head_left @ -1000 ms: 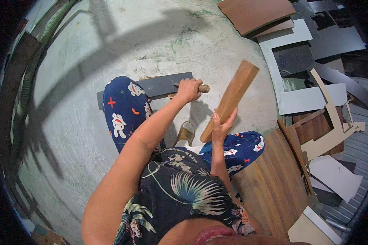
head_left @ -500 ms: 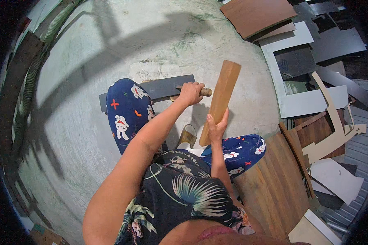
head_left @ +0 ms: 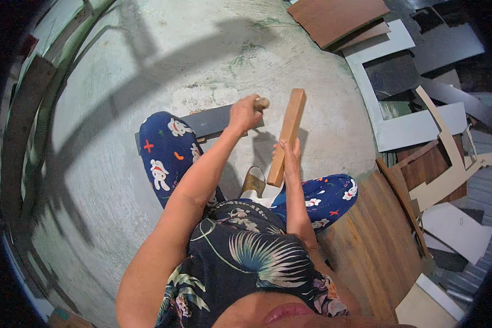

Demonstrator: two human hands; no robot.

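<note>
Where a grey board point(head_left: 216, 120) lies by the left knee point(head_left: 161, 128), the fingers of the left hand point(head_left: 246, 115) wrap a stick point(head_left: 263, 103); rightward, those of the right hand point(head_left: 292, 157) clamp a wood block point(head_left: 289, 124), lifted but apart from the stick (finished or not, I can't tell).

1 head-worn fisheye view looks steeply down.

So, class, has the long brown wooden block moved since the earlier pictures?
Yes: the block has swung its upper end left, away from the flat white C-shaped board.
</note>
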